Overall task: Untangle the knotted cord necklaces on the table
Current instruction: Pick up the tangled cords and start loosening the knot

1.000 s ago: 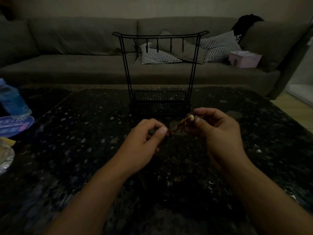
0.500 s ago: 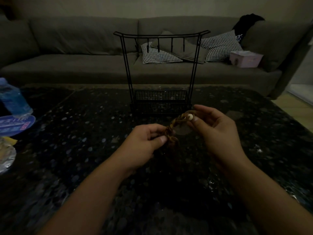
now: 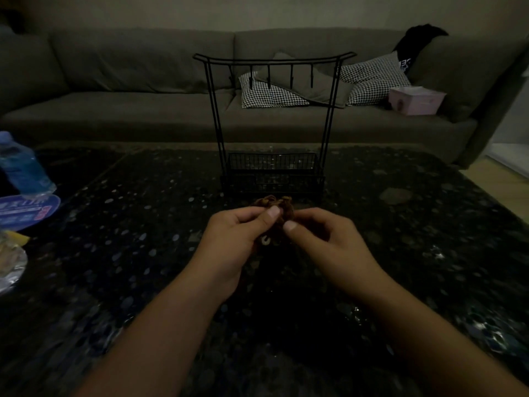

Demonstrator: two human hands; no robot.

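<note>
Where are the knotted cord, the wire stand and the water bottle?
knotted cord (image 3: 279, 209), head view, on the brown bundle above the thumbs.
wire stand (image 3: 273, 59), head view, on its top bar.
water bottle (image 3: 24, 167), head view, on its blue body.

The room is dim. A long grey sofa (image 3: 143, 81) runs along the far side, and everything else sits relative to it. On its right half lie two black-and-white checked cushions (image 3: 372, 78) with a grey cushion (image 3: 309, 84) between them, a pink box (image 3: 416, 100) further right, and a dark garment (image 3: 415, 44) draped over the backrest above. Just in front of the sofa stands a dark speckled table (image 3: 143, 224). Past the sofa's right end, a strip of pale wooden floor (image 3: 498, 176) shows.
</note>
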